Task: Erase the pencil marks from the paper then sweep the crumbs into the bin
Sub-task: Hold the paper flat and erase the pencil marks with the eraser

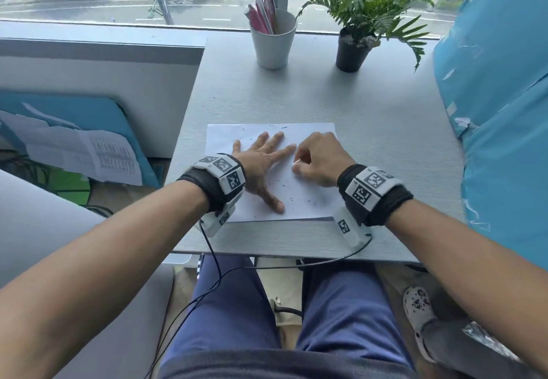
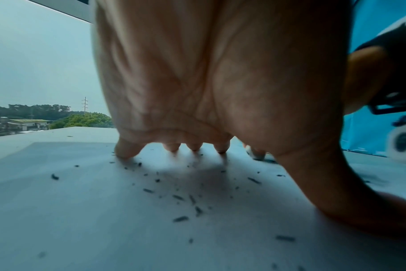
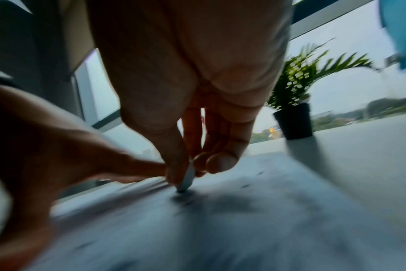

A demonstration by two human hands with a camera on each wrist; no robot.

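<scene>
Head view shows my left hand (image 1: 261, 168) spread flat on the paper (image 1: 308, 197) mid-worktop while my right hand (image 1: 318, 159) pinches the eraser (image 3: 187, 178) (crumbs (image 2: 181, 218) scattered), and rubbing too hard could crease the sheet.

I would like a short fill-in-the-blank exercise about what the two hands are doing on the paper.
1. The left hand lies ____ on the paper, fingers spread.
2. The right hand pinches a white ____.
3. Dark ____ lie scattered over the paper.
4. The plant stands in a ____ pot.

Missing words: flat; eraser; crumbs; black
</scene>
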